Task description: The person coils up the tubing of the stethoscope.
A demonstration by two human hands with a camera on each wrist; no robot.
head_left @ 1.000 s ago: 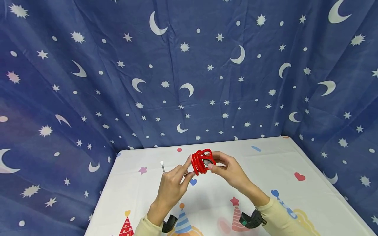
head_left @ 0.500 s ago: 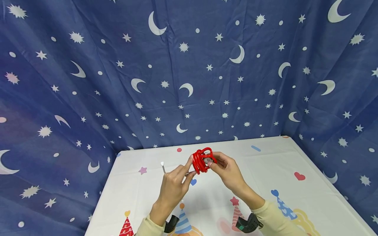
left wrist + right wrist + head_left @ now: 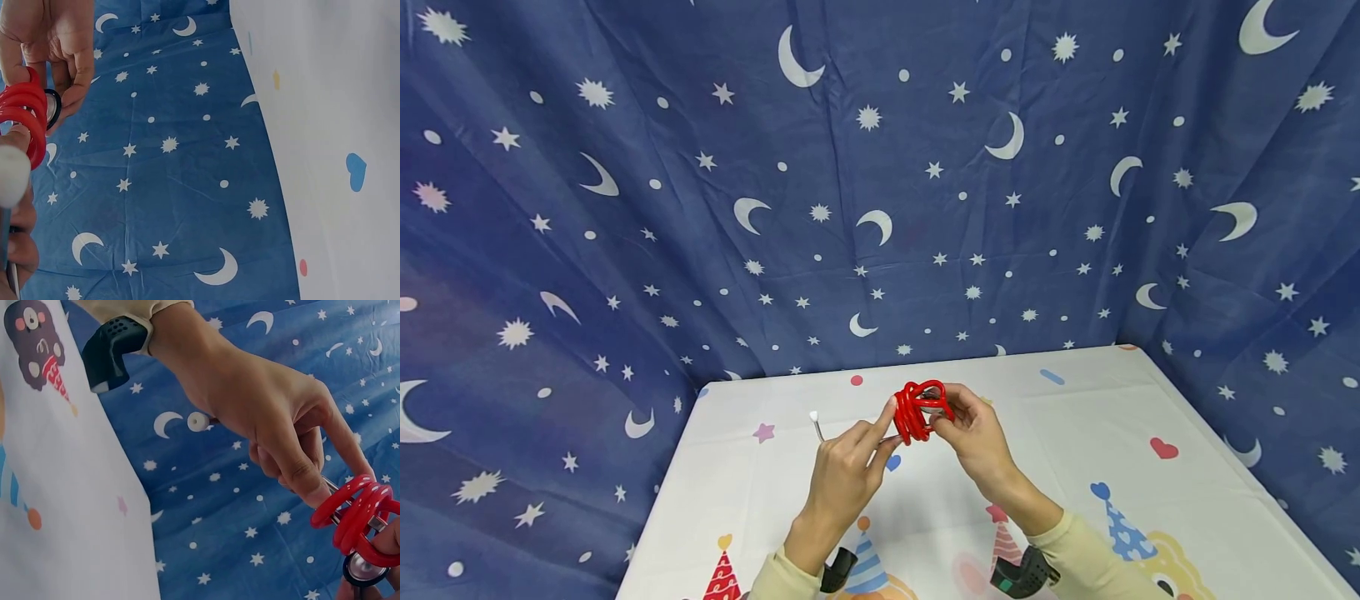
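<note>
Held up above the table is a stethoscope, its red tubing (image 3: 910, 414) wound in several coils around the metal ear tubes. My left hand (image 3: 842, 471) pinches the ear tubes and the coils' left side between thumb and fingers. A white eartip (image 3: 814, 416) sticks out beyond that hand, and another white eartip (image 3: 198, 421) shows in the right wrist view. My right hand (image 3: 985, 437) grips the coil's right end, with the round, black-rimmed chestpiece (image 3: 364, 569) at its fingers. In the head view the tubing and thumb hide most of the chestpiece.
A white tablecloth (image 3: 1037, 467) printed with party hats, hearts and stars covers the table below. Behind it hangs a blue curtain (image 3: 917, 208) with moons and stars. Dark camera mounts sit on both wrists, including the right wrist mount (image 3: 1024, 575).
Both hands and the coiled stethoscope have shifted slightly to the right. The chestpiece, plainer before beside my right thumb, now lies mostly behind the tubing.
</note>
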